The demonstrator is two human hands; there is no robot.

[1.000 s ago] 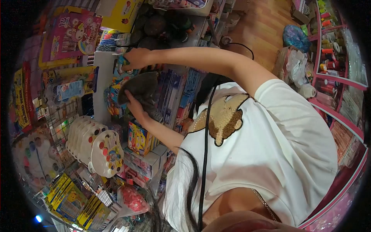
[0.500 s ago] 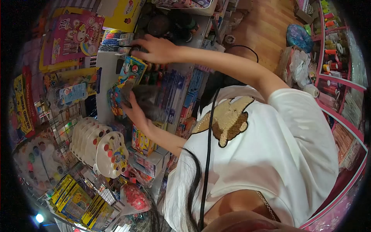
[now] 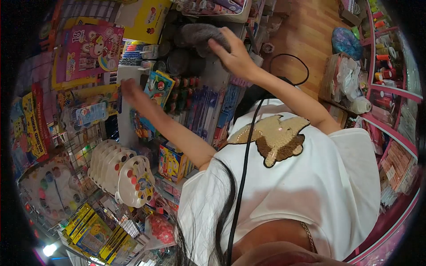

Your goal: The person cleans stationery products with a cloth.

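In the head view, the right hand (image 3: 237, 53) has its thumb and fingers clamped on a grey cloth (image 3: 202, 37) near dark round goods (image 3: 178, 61), while the left hand (image 3: 133, 93), too blurred to tell whether it grips anything, is beside a colourful pack (image 3: 159, 88).

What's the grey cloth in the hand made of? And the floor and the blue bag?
Cloth: matte fabric, maybe fleecy; its surface looks fuzzy.
Floor: wood or a wood-look covering, fairly smooth; plank lines show.
Blue bag: probably thin plastic, a bit shiny; it looks crinkled.
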